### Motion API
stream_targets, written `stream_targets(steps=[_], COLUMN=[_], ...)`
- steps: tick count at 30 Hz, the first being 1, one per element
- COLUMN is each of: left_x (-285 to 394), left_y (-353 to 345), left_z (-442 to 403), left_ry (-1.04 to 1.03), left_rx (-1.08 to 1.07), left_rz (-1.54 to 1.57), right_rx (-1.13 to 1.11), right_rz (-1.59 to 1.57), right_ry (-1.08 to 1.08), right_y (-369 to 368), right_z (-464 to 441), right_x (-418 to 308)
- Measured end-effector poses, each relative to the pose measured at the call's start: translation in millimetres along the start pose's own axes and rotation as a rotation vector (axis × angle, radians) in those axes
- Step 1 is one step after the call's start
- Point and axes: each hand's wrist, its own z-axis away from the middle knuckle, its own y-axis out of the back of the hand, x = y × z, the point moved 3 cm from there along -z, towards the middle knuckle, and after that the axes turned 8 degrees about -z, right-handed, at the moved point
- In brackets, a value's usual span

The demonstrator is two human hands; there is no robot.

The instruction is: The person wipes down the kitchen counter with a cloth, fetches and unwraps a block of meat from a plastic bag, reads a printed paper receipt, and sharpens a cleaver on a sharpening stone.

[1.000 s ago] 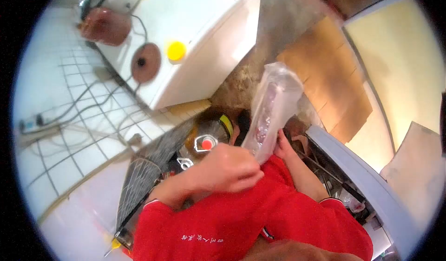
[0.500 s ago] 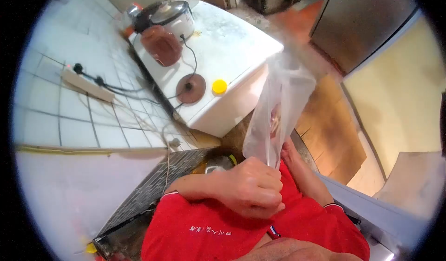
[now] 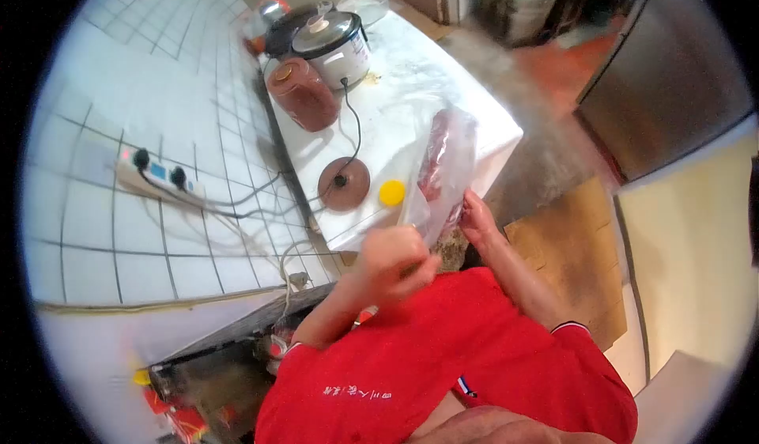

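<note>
A clear plastic bag (image 3: 457,147) with dark red, meat-like contents (image 3: 434,159) is held up over the near edge of the white table. My left hand (image 3: 395,260), slightly blurred, is closed in a fist round the gathered lower end of the bag. On the bag's right side, my right hand (image 3: 477,221) grips it low down, with some fingers hidden behind the plastic. Just left of the bag, a yellow cap (image 3: 391,192) lies on the table beside a round brown lid (image 3: 344,184).
On the white table (image 3: 419,64) stand a rice cooker (image 3: 336,49) and a reddish-brown jar (image 3: 304,96). A power strip (image 3: 158,177) with plugged-in cords runs along the tiled wall. Flattened cardboard (image 3: 569,254) lies on the floor at right.
The bag has moved forward over the table edge, and its red contents show more. Both hands have risen with it, still holding on. The view has shifted.
</note>
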Motion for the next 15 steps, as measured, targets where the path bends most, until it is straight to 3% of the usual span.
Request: stream_targets(steps=[6,9,15], left_x=[-54,-85,-126], left_y=[-12,-24,-9], left_z=[-29,-21,-2], left_ry=[0.251,0.433,0.601], left_rx=[0.069,0.134,0.239], left_rz=[-0.066,-0.024,0.075], right_rx=[0.205,0.146,0.122], right_rz=[0.507,0.439,0.784], right_ry=[-0.070,-0.033,-0.059], right_y=[-24,-41,-62], right_z=[-52,-73,-92], right_x=[-49,-59,-73])
